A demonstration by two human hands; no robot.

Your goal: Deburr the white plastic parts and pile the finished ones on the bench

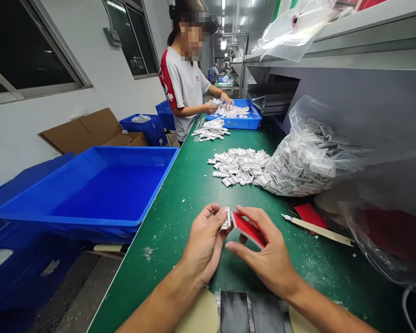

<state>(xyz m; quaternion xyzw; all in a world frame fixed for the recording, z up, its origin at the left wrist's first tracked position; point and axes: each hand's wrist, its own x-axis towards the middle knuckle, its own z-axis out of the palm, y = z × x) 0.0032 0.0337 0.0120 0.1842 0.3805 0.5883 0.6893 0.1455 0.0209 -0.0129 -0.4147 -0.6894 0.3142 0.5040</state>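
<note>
Left hand [204,245], fingers clamped on a small white strip [226,220]; right hand [268,255], fingers pinching a red card [247,230] by its edges, face left uncovered; both over a green bench [166,240], just short of a white pile [239,165]

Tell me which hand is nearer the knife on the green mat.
Right. The right hand sits left of the knife; the left hand sits farther left.

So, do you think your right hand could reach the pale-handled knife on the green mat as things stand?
Probably yes. Your right hand lies close to the pale-handled knife, with only green mat between them, though its fingers are on a red strip that it may need to set down.
</note>
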